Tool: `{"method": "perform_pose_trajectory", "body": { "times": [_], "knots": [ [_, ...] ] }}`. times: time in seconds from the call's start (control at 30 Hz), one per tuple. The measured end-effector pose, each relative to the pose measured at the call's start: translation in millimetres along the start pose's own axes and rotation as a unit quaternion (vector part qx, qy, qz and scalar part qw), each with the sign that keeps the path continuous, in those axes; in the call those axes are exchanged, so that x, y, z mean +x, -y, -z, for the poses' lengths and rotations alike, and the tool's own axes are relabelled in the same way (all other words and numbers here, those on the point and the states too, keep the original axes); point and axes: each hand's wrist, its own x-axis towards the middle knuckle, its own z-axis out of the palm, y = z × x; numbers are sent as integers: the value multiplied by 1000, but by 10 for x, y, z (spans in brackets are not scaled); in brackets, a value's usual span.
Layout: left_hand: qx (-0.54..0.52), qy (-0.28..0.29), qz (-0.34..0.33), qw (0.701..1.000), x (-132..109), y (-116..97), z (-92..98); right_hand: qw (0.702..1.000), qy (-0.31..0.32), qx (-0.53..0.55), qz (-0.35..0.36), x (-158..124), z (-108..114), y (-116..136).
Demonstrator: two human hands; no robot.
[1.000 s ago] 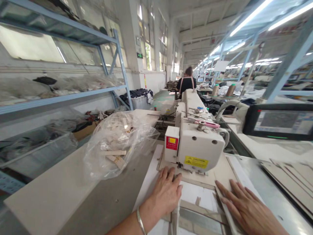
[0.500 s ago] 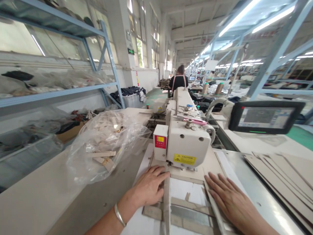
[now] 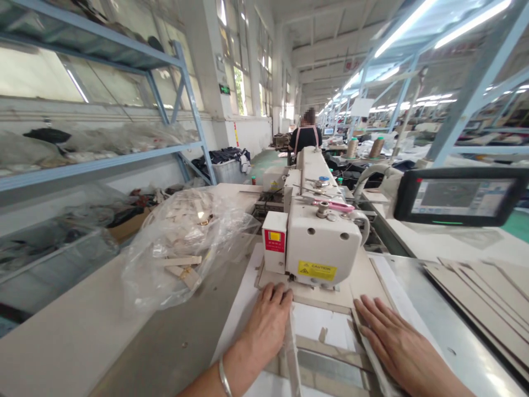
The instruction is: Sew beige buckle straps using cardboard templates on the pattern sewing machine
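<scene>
left hand (image 3: 268, 325) lay flat, fingers slightly curled, pressing on a white pattern template (image 3: 322, 325), not gripping it. right hand (image 3: 397, 344) rested splayed and released on the template's right edge. template sat on the bed just before the sewing machine head (image 3: 318, 248). clear plastic bag (image 3: 185, 248) of pale strips lay left; cardboard sheets (image 3: 479, 303) lay right.

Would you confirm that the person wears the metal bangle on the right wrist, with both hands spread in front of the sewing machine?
The bangle is on the left wrist, not the right: the head view shows it just behind the left hand. That hand and the right hand are indeed spread in front of the sewing machine.
</scene>
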Motion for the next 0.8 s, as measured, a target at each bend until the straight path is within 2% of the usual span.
{"method": "perform_pose_trajectory", "body": {
  "times": [0.17, 0.37, 0.47, 0.63, 0.7, 0.8],
  "knots": [
    [1, -5, 23, 1000, -17, -32, -28, 999, -32, -5, 16, -30, -17, -3],
    [3, 27, 43, 999, -21, -25, 13, 1000, -19, 7, 8, -43, -81, -3],
    [18, 57, 45, 997, -8, -41, 53, 999, 26, 23, -23, -11, 7, 34],
    [80, 90, 54, 991, 47, 17, -1, 978, 155, 57, -125, 144, 344, 172],
    [95, 79, 43, 991, 78, 93, -89, 968, 177, 69, -164, 204, 416, 208],
    [100, 57, 25, 993, 102, 219, -247, 959, 176, 89, -205, 228, 455, 222]
  ]
}}
